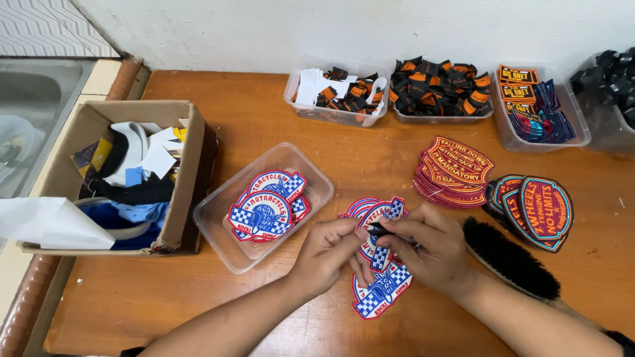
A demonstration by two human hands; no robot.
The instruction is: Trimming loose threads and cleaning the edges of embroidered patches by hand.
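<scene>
My left hand [327,251] and my right hand [426,248] meet over a small pile of blue, white and red checkered embroidered patches [383,291] on the wooden table [198,304]. The left fingers pinch the edge of one patch [380,256]. My right hand grips a small black tool [382,231] pointed at that patch. More patches of the same kind [264,208] lie in a clear plastic tub [218,231] to the left of my hands.
A black brush [512,261] lies right of my right hand. Stacks of red patches [456,168] and dark oval patches [539,211] sit beyond it. Several clear tubs [503,122] of labels line the back wall. A cardboard box [188,192] of scraps stands at left.
</scene>
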